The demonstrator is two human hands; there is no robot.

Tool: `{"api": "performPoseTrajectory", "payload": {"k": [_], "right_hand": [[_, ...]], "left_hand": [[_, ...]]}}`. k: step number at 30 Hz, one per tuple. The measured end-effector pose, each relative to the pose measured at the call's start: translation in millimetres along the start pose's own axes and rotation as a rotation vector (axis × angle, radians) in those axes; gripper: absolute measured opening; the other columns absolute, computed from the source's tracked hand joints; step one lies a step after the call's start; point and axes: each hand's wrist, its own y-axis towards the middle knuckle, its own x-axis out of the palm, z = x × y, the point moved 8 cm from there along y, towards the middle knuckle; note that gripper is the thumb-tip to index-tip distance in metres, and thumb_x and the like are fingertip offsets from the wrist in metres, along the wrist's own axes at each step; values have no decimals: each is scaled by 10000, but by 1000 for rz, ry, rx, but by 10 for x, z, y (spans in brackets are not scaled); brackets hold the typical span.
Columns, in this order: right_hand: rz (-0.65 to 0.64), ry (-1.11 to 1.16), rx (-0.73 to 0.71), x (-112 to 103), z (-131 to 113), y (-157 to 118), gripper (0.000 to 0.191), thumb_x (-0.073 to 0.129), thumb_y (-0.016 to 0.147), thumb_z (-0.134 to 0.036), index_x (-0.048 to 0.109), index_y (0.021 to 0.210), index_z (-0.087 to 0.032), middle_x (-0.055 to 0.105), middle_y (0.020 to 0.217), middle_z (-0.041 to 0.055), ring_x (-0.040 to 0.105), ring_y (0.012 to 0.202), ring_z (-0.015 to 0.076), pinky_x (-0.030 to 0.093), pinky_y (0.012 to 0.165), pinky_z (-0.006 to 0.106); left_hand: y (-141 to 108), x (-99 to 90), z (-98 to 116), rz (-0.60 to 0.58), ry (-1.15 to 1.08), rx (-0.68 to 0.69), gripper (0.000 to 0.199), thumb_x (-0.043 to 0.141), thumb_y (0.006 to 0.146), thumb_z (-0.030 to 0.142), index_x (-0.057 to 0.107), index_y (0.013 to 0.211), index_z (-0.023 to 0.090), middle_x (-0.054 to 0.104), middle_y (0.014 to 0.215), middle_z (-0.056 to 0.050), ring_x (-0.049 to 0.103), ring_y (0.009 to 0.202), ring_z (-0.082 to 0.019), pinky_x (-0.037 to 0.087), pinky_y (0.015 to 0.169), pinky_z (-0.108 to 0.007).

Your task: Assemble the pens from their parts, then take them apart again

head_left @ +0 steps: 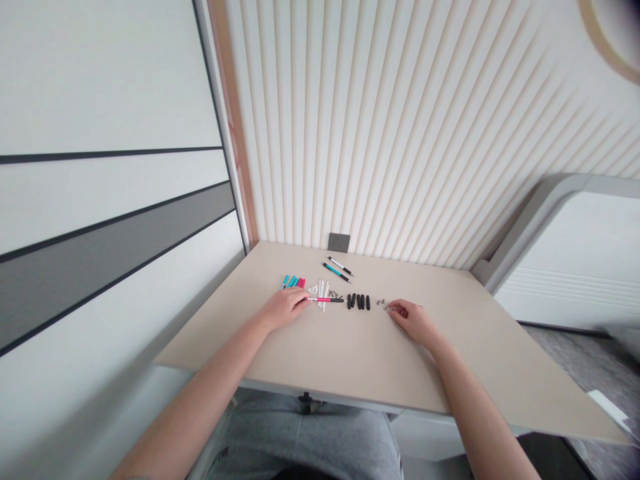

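Observation:
My left hand rests on the beige tabletop and pinches the pink end of a black-and-pink pen. Just beyond it lie a row of teal and pink pen barrels and several thin white sticks. To the right stands a row of short black pen parts. My right hand has its fingertips on a small grey piece, with several similar pieces close by. Two assembled pens lie farther back.
The table's back edge meets a ribbed white wall carrying a grey wall socket. A white panelled wall runs along the left side. My grey trousers show below the front edge.

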Motion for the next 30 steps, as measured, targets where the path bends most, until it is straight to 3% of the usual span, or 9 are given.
{"api": "performPoseTrajectory", "payload": {"k": [7, 12, 14, 18, 22, 26, 30], "right_hand": [[27, 18, -23, -40, -37, -6, 323, 517, 859, -416, 665, 1024, -182, 656, 690, 18, 583, 619, 179, 425, 597, 286], [372, 51, -148, -317, -292, -119, 322, 465, 930, -404, 666, 815, -180, 634, 672, 34, 552, 610, 161, 433, 615, 282], [412, 30, -278, -298, -547, -150, 309, 452, 948, -364, 659, 806, -184, 631, 693, 46, 564, 649, 171, 446, 644, 291], [232, -77, -521, 31, -1142, -71, 287, 394, 986, -287, 662, 1041, -202, 673, 938, 97, 606, 864, 207, 458, 800, 340], [103, -181, -557, 335, -1476, 114, 330, 355, 1008, -306, 659, 1095, -213, 682, 1012, 105, 611, 939, 218, 431, 857, 366], [-35, -128, -483, 573, -1522, 194, 393, 321, 1019, -361, 675, 1000, -193, 702, 875, 84, 635, 829, 198, 444, 801, 323], [-96, 11, -415, 700, -1443, 95, 424, 270, 1025, -344, 657, 934, -196, 693, 849, 68, 634, 796, 190, 456, 749, 289]], "left_hand": [[-3, 16, -10, -15, -2, -1, 153, 508, 949, 247, 645, 984, 189, 705, 927, -49, 649, 890, -182, 487, 821, -297], [4, 8, 7, -5, -26, 19, 178, 501, 962, 282, 651, 996, 193, 708, 936, -46, 652, 901, -177, 487, 820, -282], [13, 9, 29, 3, -30, 38, 194, 495, 966, 293, 651, 1025, 195, 710, 943, -45, 654, 905, -176, 488, 825, -282], [35, 12, 124, 5, -7, 97, 219, 475, 977, 302, 646, 1057, 190, 711, 943, -52, 659, 886, -170, 492, 836, -285], [39, -20, 225, 20, 45, 145, 212, 481, 974, 296, 646, 1036, 177, 709, 921, -63, 662, 875, -179, 504, 822, -298], [18, -65, 244, 56, 80, 156, 195, 478, 975, 270, 633, 1048, 177, 710, 926, -61, 664, 876, -180, 515, 813, -308], [1, -48, 252, 55, 102, 199, 192, 478, 977, 278, 636, 1031, 184, 711, 933, -57, 667, 885, -170, 513, 836, -301]]}}
